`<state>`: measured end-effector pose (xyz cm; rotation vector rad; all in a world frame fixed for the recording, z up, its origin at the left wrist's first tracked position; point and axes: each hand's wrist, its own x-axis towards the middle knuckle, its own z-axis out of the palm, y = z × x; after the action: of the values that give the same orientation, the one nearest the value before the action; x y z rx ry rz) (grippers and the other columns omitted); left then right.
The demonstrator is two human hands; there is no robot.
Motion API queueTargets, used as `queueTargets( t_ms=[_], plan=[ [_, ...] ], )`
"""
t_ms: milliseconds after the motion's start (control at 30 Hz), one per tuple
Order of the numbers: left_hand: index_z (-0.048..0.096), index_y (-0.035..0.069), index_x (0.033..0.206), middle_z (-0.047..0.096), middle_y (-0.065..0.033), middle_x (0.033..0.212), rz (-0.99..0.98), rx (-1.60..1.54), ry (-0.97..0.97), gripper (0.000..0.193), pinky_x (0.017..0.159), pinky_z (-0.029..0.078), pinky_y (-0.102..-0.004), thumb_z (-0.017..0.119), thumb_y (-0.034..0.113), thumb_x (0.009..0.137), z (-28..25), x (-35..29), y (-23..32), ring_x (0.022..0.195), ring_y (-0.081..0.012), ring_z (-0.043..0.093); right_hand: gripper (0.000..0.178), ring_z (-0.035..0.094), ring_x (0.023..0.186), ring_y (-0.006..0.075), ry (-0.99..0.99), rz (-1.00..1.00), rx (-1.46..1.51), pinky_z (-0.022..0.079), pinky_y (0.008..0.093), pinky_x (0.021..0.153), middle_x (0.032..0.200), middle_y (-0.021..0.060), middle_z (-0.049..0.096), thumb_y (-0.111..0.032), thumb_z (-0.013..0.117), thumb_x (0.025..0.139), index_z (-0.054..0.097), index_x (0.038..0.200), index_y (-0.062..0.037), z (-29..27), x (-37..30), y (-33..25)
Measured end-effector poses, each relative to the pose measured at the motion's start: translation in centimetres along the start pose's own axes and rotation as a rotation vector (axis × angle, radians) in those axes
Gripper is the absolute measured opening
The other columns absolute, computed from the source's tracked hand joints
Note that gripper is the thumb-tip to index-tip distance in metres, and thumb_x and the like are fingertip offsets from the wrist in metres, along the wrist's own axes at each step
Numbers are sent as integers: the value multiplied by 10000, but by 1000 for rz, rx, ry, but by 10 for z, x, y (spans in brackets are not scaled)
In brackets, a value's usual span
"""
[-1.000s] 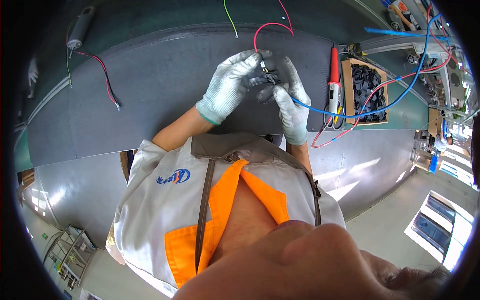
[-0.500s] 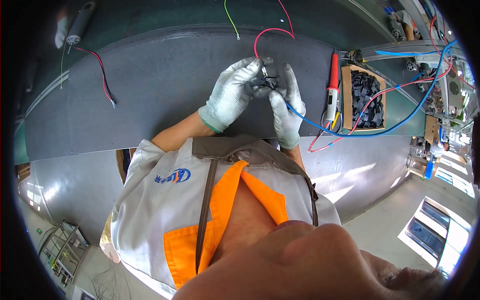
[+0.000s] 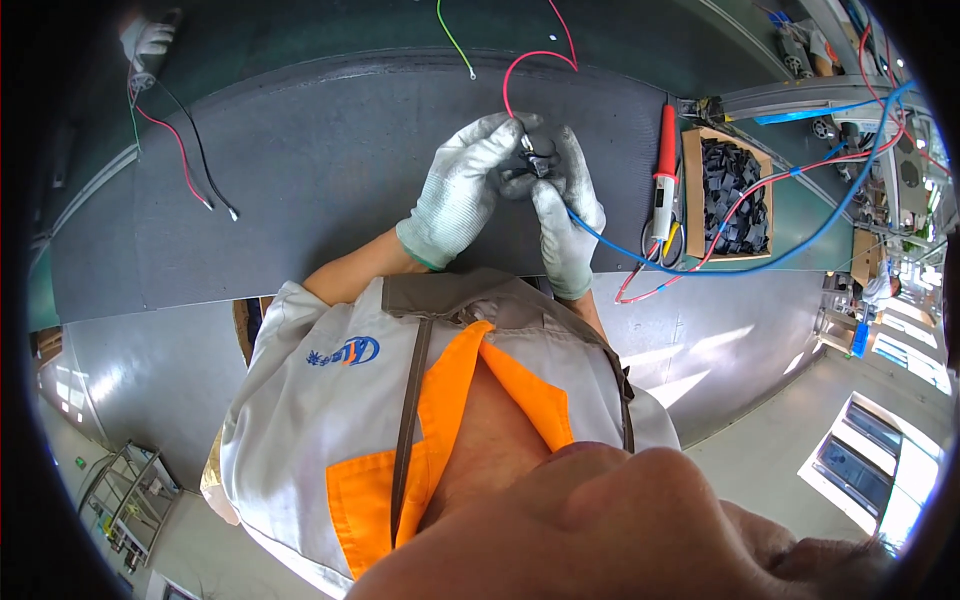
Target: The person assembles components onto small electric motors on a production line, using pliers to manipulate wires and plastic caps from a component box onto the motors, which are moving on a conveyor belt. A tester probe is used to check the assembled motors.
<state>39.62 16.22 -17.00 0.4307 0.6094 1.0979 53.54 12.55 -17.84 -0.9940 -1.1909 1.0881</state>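
Both my hands wear pale gloves with grey fingertips and meet above the dark bench mat. My left hand (image 3: 458,185) pinches the end of a red wire (image 3: 507,80), which loops toward the far side. A bright metal tip (image 3: 526,142) shows at its fingertips. Against that tip is a small black part (image 3: 540,163), gripped by my right hand (image 3: 570,225); fingers partly hide its shape. A blue cord (image 3: 640,258) runs from beside my right thumb toward the far right; whether this hand also grips it is hidden.
To the right lie a red-and-white handheld tool (image 3: 665,180), scissors (image 3: 674,243) and a carton (image 3: 765,200) of small black plastic parts. A green wire (image 3: 455,40) lies at the far side. Another person's gloved hand (image 3: 150,38) touches a cylindrical motor (image 3: 143,80) with red and black leads.
The other person's hand has reached the motor, and its leads have spread apart. My right hand has shifted slightly left, and the black part shows more clearly. The red wire has moved slightly.
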Motion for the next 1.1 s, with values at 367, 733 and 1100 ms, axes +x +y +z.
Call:
queueTargets(
  t_ms=[367,733,1100],
  plan=[
    [647,21,1232,721,-61,1035,11,83,-66,298,800,525,-250,521,231,1064,-7,-2,1,924,-112,663,591,675,918,165,9,52,115,552,307,852,1245,153,631,-20,538,960,369,1520,60,6,-4,0],
    [640,23,1234,691,-104,1162,-70,26,-116,321,916,534,-312,519,248,1039,-27,1,-2,1028,-174,666,618,672,966,154,55,63,181,544,289,894,1268,141,625,61,537,945,349,1534,49,10,-8,7],
    [584,-36,1319,644,-167,1305,-24,-73,-153,425,1064,484,-443,505,270,1034,-50,13,-13,1196,-285,635,547,617,1145,387,204,-230,-1216,488,440,980,1182,229,668,-120,742,856,575,1361,7,-130,1,-2]
  ],
)
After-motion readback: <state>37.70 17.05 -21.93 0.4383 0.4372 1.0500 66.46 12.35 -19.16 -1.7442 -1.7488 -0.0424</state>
